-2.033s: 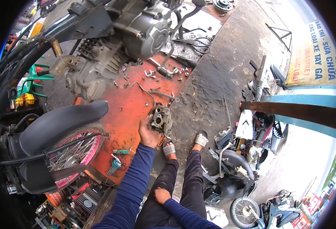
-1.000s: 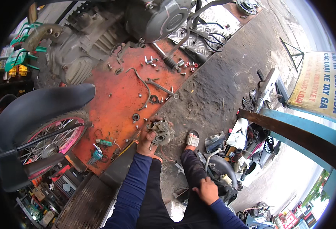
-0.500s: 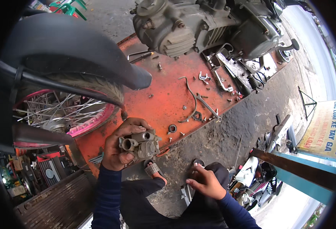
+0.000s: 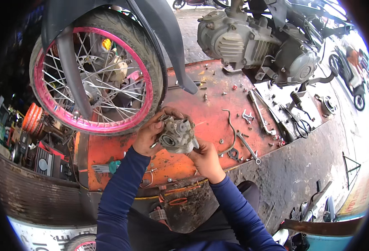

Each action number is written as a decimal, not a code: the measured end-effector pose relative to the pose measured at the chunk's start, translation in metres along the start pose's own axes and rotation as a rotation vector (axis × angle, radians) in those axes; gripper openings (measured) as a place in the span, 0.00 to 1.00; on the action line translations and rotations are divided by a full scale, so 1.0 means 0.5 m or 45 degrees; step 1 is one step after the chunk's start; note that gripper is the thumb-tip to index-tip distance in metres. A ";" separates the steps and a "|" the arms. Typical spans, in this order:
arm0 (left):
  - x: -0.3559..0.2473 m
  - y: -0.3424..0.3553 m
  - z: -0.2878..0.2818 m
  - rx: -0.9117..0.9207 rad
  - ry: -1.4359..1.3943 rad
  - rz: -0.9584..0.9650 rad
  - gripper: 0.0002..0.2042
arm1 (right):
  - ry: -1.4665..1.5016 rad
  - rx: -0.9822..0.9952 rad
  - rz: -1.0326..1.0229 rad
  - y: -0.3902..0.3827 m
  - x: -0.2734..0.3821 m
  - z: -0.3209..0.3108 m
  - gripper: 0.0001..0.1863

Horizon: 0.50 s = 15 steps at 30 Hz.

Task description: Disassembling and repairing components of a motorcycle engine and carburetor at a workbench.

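Observation:
A grey cast-metal carburetor (image 4: 178, 134) with a round opening is held up over the near edge of the red work platform (image 4: 151, 171). My left hand (image 4: 147, 134) wraps its left side, the fingers curled over the top. My right hand (image 4: 206, 160) grips its lower right corner with thumb and fingers, some of which are hidden behind the part. Just beyond my left hand stands a wheel with a pink rim (image 4: 138, 113).
A motorcycle engine (image 4: 251, 46) overhangs the far side of the platform. On the platform lie a combination wrench (image 4: 248, 147), a bent metal rod (image 4: 230, 129), a long socket handle (image 4: 260, 113) and several small bolts. A yellow-orange cable (image 4: 180, 191) runs along its front edge.
My right hand has risen from near my knee and taken hold of the carburetor, which has been turned in my left hand. The view has shifted, with the wheel more fully visible.

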<state>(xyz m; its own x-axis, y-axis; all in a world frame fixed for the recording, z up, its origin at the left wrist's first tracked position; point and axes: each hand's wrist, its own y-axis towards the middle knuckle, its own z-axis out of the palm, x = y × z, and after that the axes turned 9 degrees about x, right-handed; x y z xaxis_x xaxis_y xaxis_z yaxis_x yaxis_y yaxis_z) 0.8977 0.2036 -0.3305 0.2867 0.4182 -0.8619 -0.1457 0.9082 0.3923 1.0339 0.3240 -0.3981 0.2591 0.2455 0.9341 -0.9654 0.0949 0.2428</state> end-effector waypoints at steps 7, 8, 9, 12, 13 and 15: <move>0.030 0.002 0.035 -0.459 -0.342 0.182 0.20 | -0.605 -0.149 0.035 -0.012 0.005 -0.016 0.12; 0.030 0.007 0.048 -0.467 -0.333 0.188 0.20 | -0.564 -0.134 -0.080 -0.014 0.006 -0.013 0.11; 0.026 0.015 0.059 -0.507 -0.358 0.205 0.19 | -0.522 -0.119 -0.195 -0.016 0.007 -0.012 0.09; 0.016 0.014 0.058 -0.474 -0.358 0.239 0.18 | -0.512 -0.066 -0.435 0.012 0.010 -0.021 0.09; 0.021 -0.001 0.041 -0.556 -0.365 0.198 0.17 | -0.417 0.000 -0.330 0.010 0.013 -0.019 0.08; 0.016 -0.001 0.036 -0.647 -0.300 0.140 0.16 | -0.566 0.003 -0.440 0.018 0.016 -0.028 0.08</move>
<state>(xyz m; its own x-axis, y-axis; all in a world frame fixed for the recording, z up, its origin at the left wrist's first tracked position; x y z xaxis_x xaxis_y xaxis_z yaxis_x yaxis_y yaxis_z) 0.9170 0.2065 -0.3319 0.4387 0.5546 -0.7071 -0.6074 0.7629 0.2215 1.0278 0.3403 -0.3919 0.5235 -0.2298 0.8205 -0.8269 0.0952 0.5543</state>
